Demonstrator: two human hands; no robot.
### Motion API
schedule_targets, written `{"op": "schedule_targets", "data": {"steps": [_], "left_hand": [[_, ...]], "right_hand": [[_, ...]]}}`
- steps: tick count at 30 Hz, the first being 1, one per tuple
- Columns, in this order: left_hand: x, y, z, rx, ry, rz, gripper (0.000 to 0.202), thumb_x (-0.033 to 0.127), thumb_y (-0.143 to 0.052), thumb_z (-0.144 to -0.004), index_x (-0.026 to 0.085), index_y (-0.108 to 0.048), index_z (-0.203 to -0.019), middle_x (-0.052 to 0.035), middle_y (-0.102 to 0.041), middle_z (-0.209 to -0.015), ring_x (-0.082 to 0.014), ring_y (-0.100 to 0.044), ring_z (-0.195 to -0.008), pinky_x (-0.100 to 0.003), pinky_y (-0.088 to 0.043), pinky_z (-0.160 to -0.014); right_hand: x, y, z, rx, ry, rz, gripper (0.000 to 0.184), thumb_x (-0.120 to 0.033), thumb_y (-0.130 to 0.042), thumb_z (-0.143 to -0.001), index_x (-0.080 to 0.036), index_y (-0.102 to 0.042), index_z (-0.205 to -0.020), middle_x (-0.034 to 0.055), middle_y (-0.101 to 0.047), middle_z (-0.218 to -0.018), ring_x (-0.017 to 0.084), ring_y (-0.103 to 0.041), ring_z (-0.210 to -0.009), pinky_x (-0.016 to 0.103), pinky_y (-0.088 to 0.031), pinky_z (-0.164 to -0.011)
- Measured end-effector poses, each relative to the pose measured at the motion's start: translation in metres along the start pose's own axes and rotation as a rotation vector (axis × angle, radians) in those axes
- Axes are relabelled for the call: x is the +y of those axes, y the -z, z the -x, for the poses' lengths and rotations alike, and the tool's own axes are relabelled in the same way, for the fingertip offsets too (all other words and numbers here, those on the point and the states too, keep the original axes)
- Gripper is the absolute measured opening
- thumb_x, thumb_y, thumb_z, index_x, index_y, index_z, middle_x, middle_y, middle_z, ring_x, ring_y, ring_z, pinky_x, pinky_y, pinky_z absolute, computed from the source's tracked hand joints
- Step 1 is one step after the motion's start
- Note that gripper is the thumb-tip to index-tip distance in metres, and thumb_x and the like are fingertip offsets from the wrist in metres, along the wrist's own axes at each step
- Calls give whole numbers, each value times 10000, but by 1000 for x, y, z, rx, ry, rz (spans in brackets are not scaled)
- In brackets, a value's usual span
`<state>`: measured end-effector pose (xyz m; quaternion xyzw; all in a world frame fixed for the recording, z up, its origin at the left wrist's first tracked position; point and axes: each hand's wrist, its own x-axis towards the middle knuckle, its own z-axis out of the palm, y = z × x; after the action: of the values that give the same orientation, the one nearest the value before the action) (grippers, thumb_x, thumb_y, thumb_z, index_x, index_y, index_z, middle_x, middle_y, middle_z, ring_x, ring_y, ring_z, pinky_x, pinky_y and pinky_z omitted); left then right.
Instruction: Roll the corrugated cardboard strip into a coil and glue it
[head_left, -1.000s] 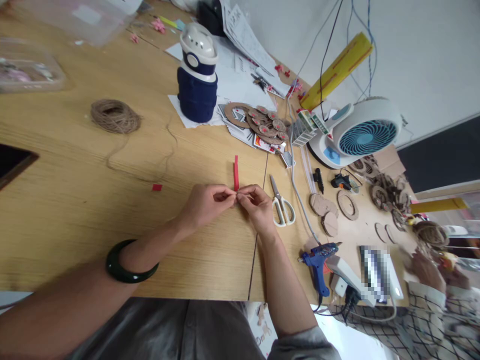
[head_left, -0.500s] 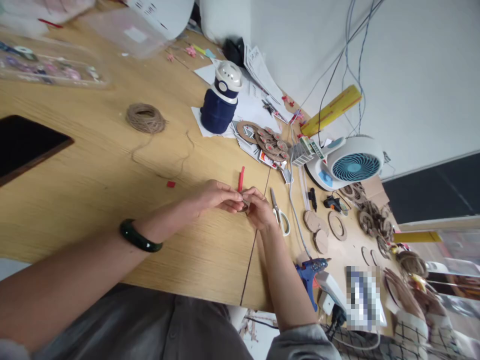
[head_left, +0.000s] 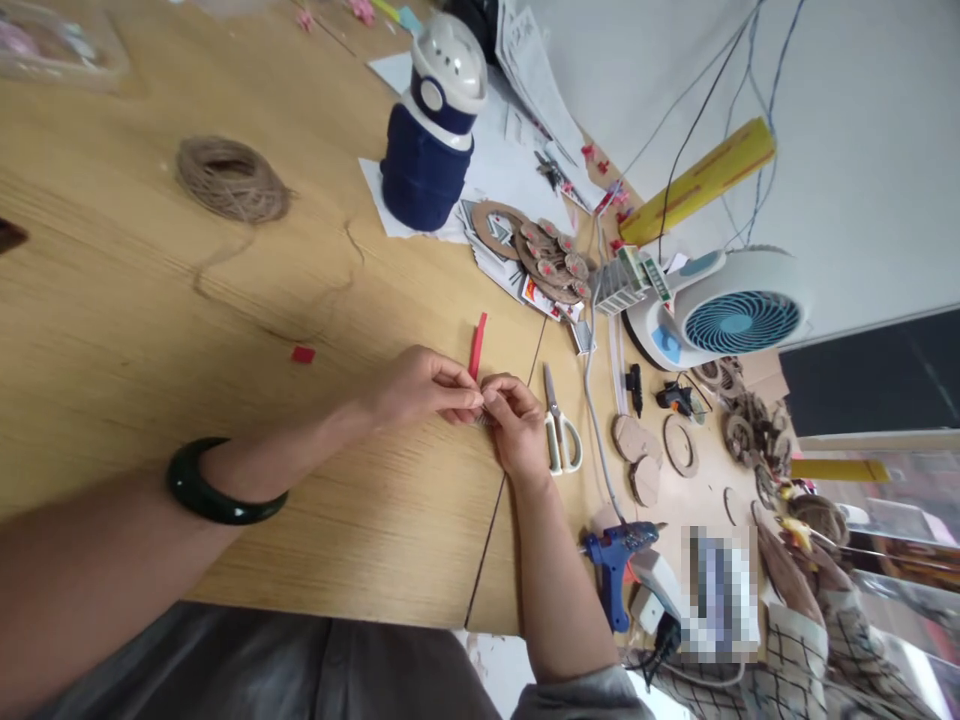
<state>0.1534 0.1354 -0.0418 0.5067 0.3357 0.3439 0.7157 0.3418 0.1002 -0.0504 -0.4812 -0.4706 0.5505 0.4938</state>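
My left hand (head_left: 442,388) and my right hand (head_left: 516,425) meet fingertip to fingertip above the wooden table. Between them they pinch a small brown piece (head_left: 484,419), mostly covered by the fingers; its full shape is hidden. Just beyond the fingertips a narrow red strip (head_left: 478,345) points away from me; whether it is held or lies on the table I cannot tell. Scissors (head_left: 553,425) with white-green handles lie right of my right hand. Farther left are a small red square (head_left: 303,355) and a coil of brown twine (head_left: 232,180) with a loose end.
A blue-and-white bottle (head_left: 429,150) stands on papers at the back. Cardboard rings and discs (head_left: 551,260) lie beside it. A fan (head_left: 739,310), a blue glue gun (head_left: 619,555) and a cable (head_left: 592,390) are on the right, near another person's hands (head_left: 787,570).
My view has shifted closer to the table, so the bottle and twine look larger and the phone at left is nearly out of view. Both hands stay together, now covering more of the brown piece.
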Motion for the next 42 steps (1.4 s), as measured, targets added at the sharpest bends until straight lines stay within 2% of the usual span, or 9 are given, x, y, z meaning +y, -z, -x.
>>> {"op": "schedule_targets", "data": {"steps": [3, 7, 11, 16, 22, 30, 42], "left_hand": [[0, 0, 2, 7, 9, 28, 87, 306, -842, -754, 225, -827, -726, -43, -840, -730, -201, -801, -627, -319, -692, -660], [5, -4, 4, 98, 60, 105, 83, 295, -829, -764, 216, -833, -739, -46, -836, -721, -201, -806, -651, -316, -698, -685], [9, -6, 6, 180, 46, 114, 100, 302, -823, -780, 207, -836, -750, -41, -832, -712, -204, -805, -663, -323, -704, -709], [8, -7, 8, 175, 50, 56, 115, 295, -799, -801, 210, -825, -727, -38, -832, -715, -206, -809, -671, -307, -699, -690], [6, -9, 10, 206, 27, 32, 118, 287, -796, -769, 206, -802, -684, -28, -817, -681, -181, -787, -625, -260, -672, -642], [4, -9, 10, 207, 9, 47, 122, 307, -803, -789, 206, -817, -722, -35, -830, -713, -202, -804, -660, -298, -694, -671], [5, -11, 12, 271, -9, -51, 146, 338, -754, -788, 219, -799, -718, -17, -820, -695, -192, -799, -659, -261, -656, -647]], "right_hand": [[1, 2, 2, 13, -35, 56, 333, -525, -901, -784, -250, -734, -870, -18, -717, -811, 148, -633, -712, 301, -542, -709], [3, 0, 6, 69, -41, 35, 342, -567, -857, -843, -256, -752, -940, -10, -735, -827, 153, -653, -724, 313, -564, -730], [0, -6, 11, 78, -38, 92, 370, -570, -871, -835, -264, -709, -967, -27, -679, -786, 135, -573, -665, 284, -503, -631], [-3, -9, 13, 74, 27, 210, 349, -581, -806, -885, -269, -658, -938, -17, -641, -814, 150, -542, -715, 298, -479, -651], [-6, -10, 14, 62, 10, 232, 355, -586, -790, -890, -260, -649, -914, -25, -598, -757, 142, -477, -657, 293, -405, -580], [-6, -12, 15, 85, 7, 187, 378, -601, -803, -876, -261, -644, -928, -22, -618, -783, 144, -518, -687, 299, -450, -637], [-3, -14, 17, 115, -24, 125, 427, -642, -849, -832, -259, -686, -925, -31, -623, -743, 140, -529, -656, 303, -471, -633]]}}
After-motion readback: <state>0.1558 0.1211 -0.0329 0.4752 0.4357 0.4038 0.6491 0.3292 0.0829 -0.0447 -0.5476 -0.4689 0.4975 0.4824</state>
